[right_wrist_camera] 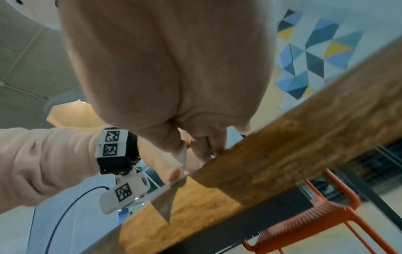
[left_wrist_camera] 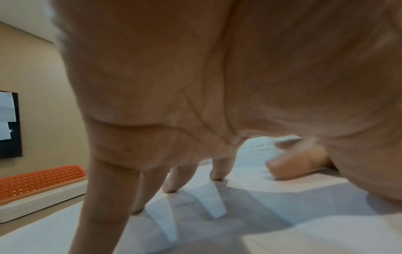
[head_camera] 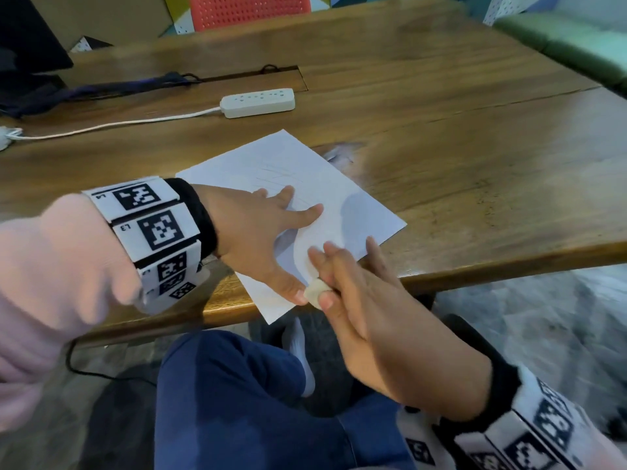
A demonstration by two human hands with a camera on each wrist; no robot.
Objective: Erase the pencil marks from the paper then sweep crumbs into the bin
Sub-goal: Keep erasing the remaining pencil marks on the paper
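A white sheet of paper (head_camera: 356, 205) lies askew on the wooden table (head_camera: 475, 164), its near corner hanging over the front edge. Faint pencil marks (head_camera: 278, 174) show on its far half. My left hand (head_camera: 271, 239) presses flat on the sheet with fingers spread. My right hand (head_camera: 342, 276) pinches a small white eraser (head_camera: 315, 291) against the paper near the table edge, right beside my left thumb. In the right wrist view the eraser (right_wrist_camera: 181, 158) sits between thumb and fingers above the overhanging paper corner (right_wrist_camera: 165, 204). No bin is in view.
A white power strip (head_camera: 258, 102) with its cable lies farther back on the table. Dark cloth (head_camera: 101, 91) and a black monitor (head_camera: 27, 35) are at the back left. An orange chair (head_camera: 249, 10) stands behind the table. My knees are under the front edge.
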